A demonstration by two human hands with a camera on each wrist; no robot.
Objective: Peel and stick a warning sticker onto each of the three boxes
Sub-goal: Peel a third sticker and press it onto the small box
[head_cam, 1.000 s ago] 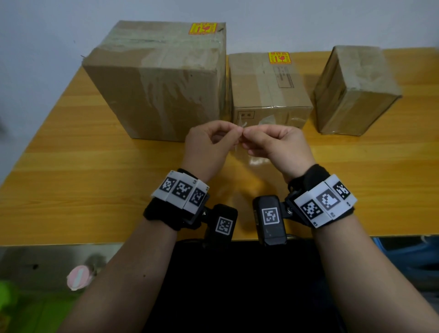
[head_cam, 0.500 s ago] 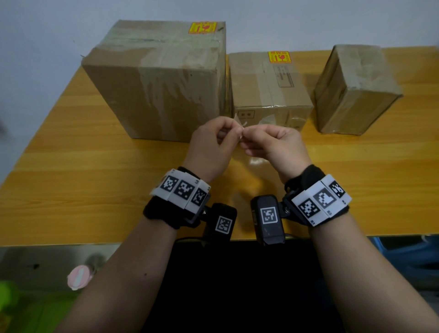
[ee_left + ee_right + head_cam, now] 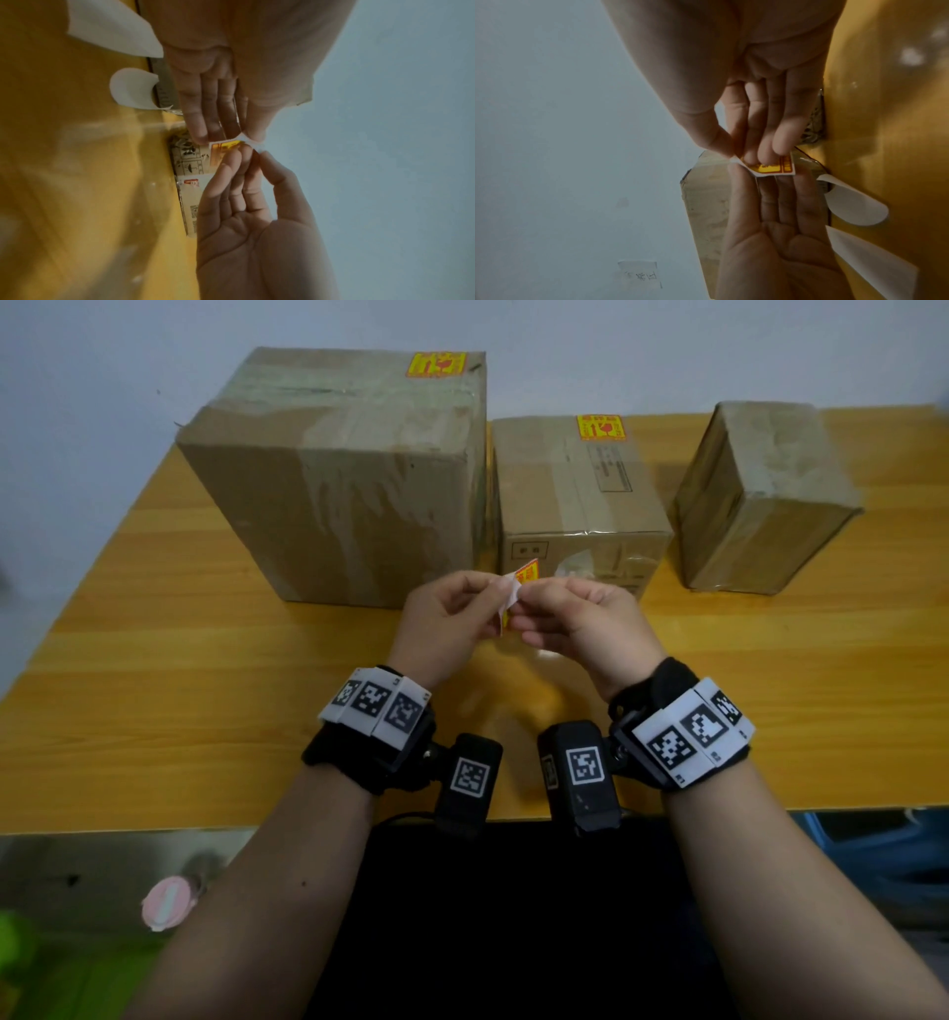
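Three cardboard boxes stand in a row at the back of the wooden table (image 3: 154,690). The large left box (image 3: 334,480) has a yellow-red sticker (image 3: 436,364) on its top, as does the middle box (image 3: 580,495) with its sticker (image 3: 601,427). The right box (image 3: 760,500) shows none. My left hand (image 3: 500,600) and right hand (image 3: 526,606) meet in front of the middle box. Both pinch one small warning sticker (image 3: 525,571) with its white backing. The wrist views show that sticker (image 3: 226,149) (image 3: 770,168) between thumbs and fingertips.
Curled white backing papers (image 3: 133,91) (image 3: 854,207) lie on the table just before the boxes, under my hands. A pale wall rises right behind the boxes. Below the table's near edge sits a pink round object (image 3: 167,901).
The sticker's yellow-red face now sticks up between my fingertips, where only a small white corner showed before. Both hands stay in the same spot.
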